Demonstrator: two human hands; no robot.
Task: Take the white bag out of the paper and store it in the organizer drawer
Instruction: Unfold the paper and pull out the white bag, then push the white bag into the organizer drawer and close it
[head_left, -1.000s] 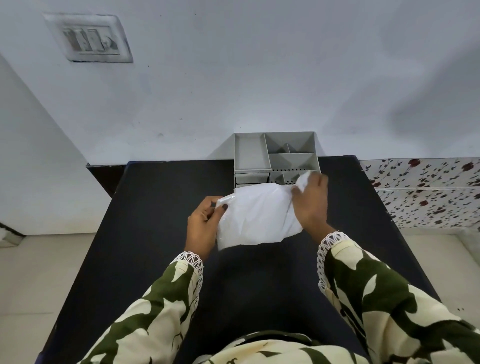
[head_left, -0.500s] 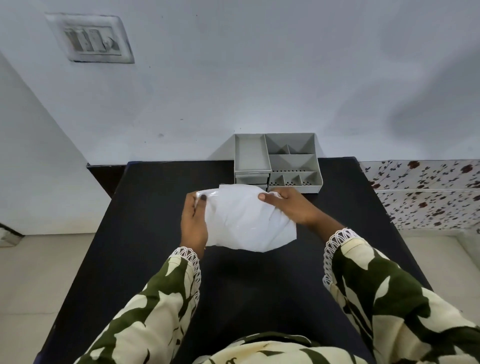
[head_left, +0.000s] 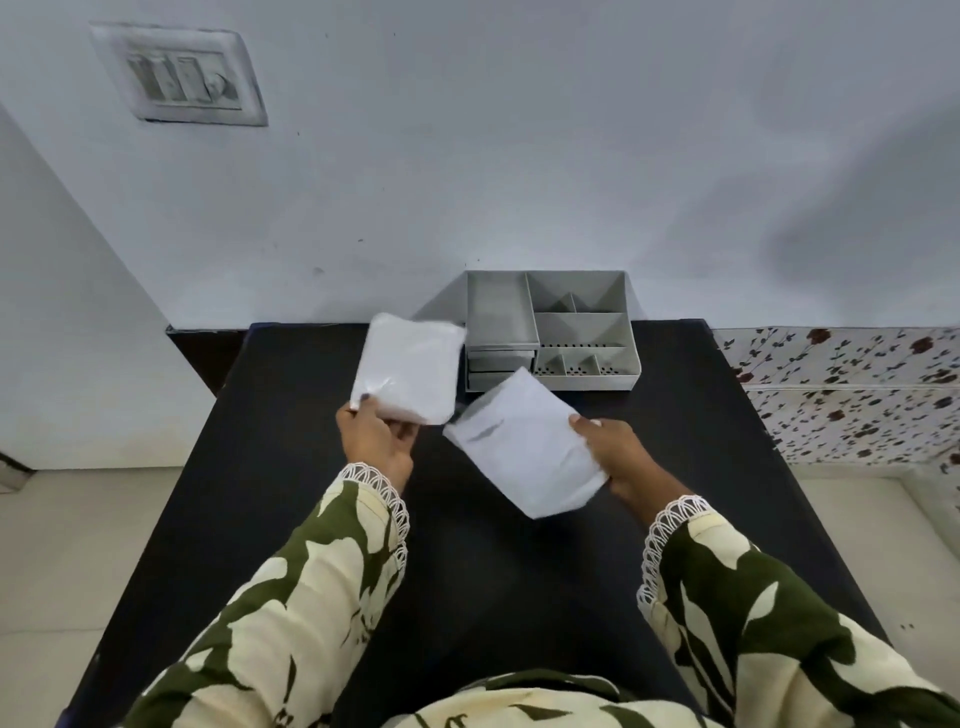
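Note:
My left hand (head_left: 375, 439) grips the lower edge of the white bag (head_left: 409, 368), a flat shiny pouch held up over the table's left centre. My right hand (head_left: 613, 449) holds the white paper (head_left: 524, 441) by its right side, tilted, just above the black table (head_left: 291, 467). Bag and paper are apart, with a small gap between them. The grey organizer (head_left: 553, 327) stands at the table's far edge against the wall. Its two small drawers (head_left: 500, 362) at the front left look pushed in, with the paper's top corner overlapping them.
The organizer's top has several open compartments, all with nothing in them. A white wall rises right behind it, with a switch plate (head_left: 182, 75) high on the left. A floral-patterned surface (head_left: 852, 384) lies right of the table. Pale floor shows on both sides.
The bag was inside the paper, held as one bundle by both hands. Now it is out: my left hand has drawn it up and left, and my right hand has carried the paper right.

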